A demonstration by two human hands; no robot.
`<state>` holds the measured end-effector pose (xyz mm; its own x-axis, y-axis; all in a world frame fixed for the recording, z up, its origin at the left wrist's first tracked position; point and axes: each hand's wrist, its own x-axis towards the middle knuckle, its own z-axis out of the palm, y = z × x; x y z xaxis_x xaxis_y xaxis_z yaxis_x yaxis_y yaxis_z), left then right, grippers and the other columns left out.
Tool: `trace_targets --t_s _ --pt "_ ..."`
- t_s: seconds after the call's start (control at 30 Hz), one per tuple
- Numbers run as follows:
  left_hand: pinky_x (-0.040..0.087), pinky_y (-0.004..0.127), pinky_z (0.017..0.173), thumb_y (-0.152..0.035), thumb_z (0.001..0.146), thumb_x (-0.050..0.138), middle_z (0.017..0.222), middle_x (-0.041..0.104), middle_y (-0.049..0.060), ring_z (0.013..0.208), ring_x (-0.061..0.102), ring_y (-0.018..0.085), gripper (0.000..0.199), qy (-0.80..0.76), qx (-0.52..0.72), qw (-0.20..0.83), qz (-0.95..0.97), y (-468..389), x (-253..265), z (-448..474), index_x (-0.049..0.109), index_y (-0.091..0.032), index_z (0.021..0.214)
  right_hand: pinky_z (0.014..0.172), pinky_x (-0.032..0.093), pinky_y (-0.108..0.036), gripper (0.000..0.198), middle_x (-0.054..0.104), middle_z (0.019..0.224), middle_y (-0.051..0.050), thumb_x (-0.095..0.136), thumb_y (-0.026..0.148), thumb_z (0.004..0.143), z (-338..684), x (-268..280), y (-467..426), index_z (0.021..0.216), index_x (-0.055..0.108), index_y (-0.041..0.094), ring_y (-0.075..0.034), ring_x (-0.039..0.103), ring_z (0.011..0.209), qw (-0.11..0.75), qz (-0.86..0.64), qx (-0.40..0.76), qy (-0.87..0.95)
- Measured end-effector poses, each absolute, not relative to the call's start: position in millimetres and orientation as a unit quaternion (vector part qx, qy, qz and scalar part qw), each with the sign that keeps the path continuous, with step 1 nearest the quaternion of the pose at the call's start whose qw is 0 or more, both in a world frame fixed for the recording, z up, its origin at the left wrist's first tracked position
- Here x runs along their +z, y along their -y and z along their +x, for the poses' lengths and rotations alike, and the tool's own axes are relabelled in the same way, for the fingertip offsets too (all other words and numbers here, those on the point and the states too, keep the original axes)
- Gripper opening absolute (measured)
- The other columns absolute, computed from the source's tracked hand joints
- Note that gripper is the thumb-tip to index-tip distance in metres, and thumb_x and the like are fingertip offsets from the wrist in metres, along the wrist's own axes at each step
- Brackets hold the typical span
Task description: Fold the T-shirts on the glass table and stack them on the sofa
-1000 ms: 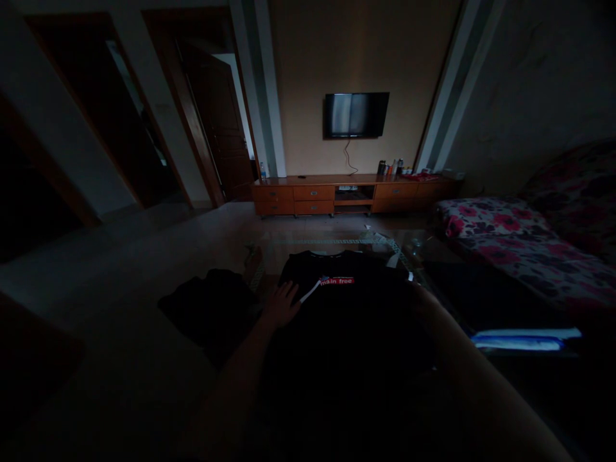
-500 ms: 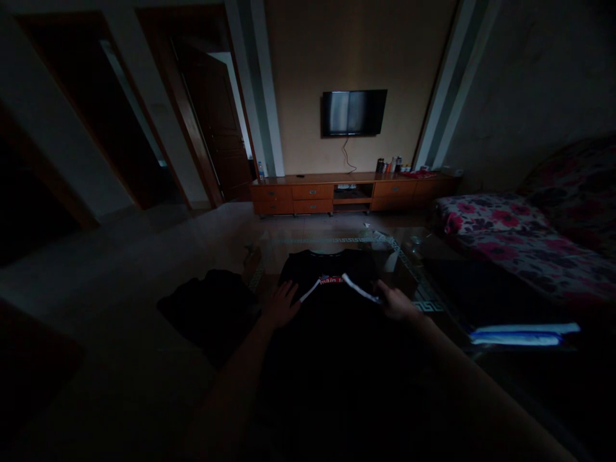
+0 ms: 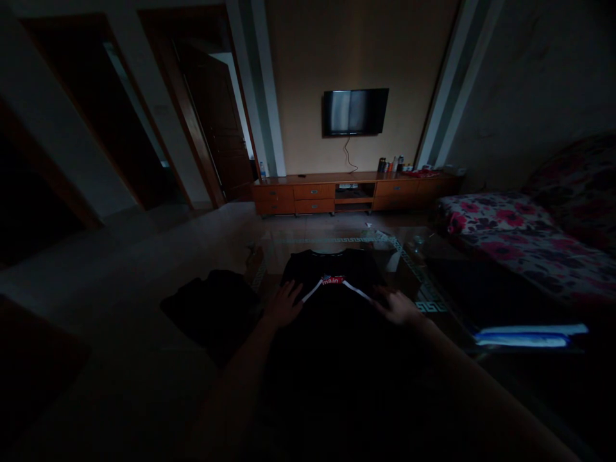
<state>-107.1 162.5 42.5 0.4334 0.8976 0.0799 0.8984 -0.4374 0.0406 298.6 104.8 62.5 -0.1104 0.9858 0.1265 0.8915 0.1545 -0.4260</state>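
- Dim room; a black T-shirt (image 3: pixel 332 276) lies spread on a glass coffee table (image 3: pixel 423 301), collar toward the far edge, lower half running off into shadow at the near edge.
- Both sleeves are folded inward; their white-trimmed hems meet in a shallow inverted V over the red chest print, of which only part shows.
- Left hand (image 3: pixel 283 305) lies flat on the folded left sleeve, fingers spread apart and pointing to the far edge, palm down on the cloth, gripping nothing.
- Right hand (image 3: pixel 397 307) lies flat on the folded right sleeve, fingers extended and slightly apart, pressing the cloth, not clamped on it.
- A dark heap of cloth (image 3: pixel 212 311) sits at the table's left edge, just beside the left hand, apart from the shirt.
- A flat blue-and-white packet (image 3: pixel 527 337) lies toward the table's right edge, well apart from the right hand.
- Past the far edge: a low wooden cabinet (image 3: pixel 351 192) along the wall, bottles on its right end, a wall television (image 3: pixel 355 112) above it.
- Right of the table, a floral-covered sofa (image 3: pixel 520 237).
- Detail on the shirt's near part is too dark to tell.
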Motion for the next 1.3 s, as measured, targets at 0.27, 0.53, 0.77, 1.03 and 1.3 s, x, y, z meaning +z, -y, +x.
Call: trace_targets --t_s 0.27,0.53,0.77,1.03,1.3 --pt "0.027 0.054 0.119 -0.058 0.102 0.035 0.169 0.026 0.002 0.152 0.028 0.035 0.058 0.522 -0.054 -0.017 -0.851 -161 50 -95 0.032 -0.044 0.158 0.112 0.039 -0.040 0.046 0.058 0.147 -0.012 0.040 0.034 0.098 303 45 -119 0.136 0.062 0.019 -0.025 0.053 0.133 0.174 -0.630 0.145 0.743" --pt "0.041 0.049 0.107 -0.054 0.105 0.022 0.142 0.056 0.005 0.126 0.054 0.029 0.052 0.510 -0.052 -0.037 -0.858 -175 62 -92 0.057 -0.043 0.141 0.105 0.040 -0.036 0.042 0.067 0.126 -0.011 0.034 0.030 0.103 296 58 -142 0.124 0.070 0.022 -0.022 0.060 0.114 0.054 -0.632 0.080 0.769" --pt "0.035 0.045 0.115 -0.057 0.099 0.043 0.158 0.042 0.009 0.143 0.039 0.031 0.062 0.502 -0.099 0.011 -0.859 -199 56 -95 0.043 -0.029 0.154 0.119 0.027 -0.050 0.054 0.027 0.168 -0.007 0.034 0.048 0.105 274 41 -159 0.158 0.036 0.038 -0.031 0.026 0.153 0.073 -0.656 0.028 0.751" --pt "0.028 0.053 0.119 -0.076 0.090 0.044 0.166 0.032 0.010 0.150 0.032 0.038 0.081 0.568 -0.062 -0.026 -0.821 -220 44 -94 0.039 -0.031 0.157 0.122 0.017 -0.058 0.062 0.021 0.170 -0.007 0.034 0.066 0.101 271 39 -164 0.158 0.033 0.042 -0.034 0.021 0.155 0.053 -0.673 0.046 0.736" --pt "0.020 0.048 0.124 -0.078 0.091 0.034 0.166 0.028 0.020 0.153 0.025 0.035 0.097 0.612 -0.044 0.011 -0.790 -247 43 -101 0.035 -0.006 0.156 0.124 0.019 -0.051 0.074 0.018 0.169 -0.016 0.032 0.061 0.102 281 26 -196 0.163 0.027 0.018 -0.032 0.014 0.156 0.069 -0.699 0.033 0.711"
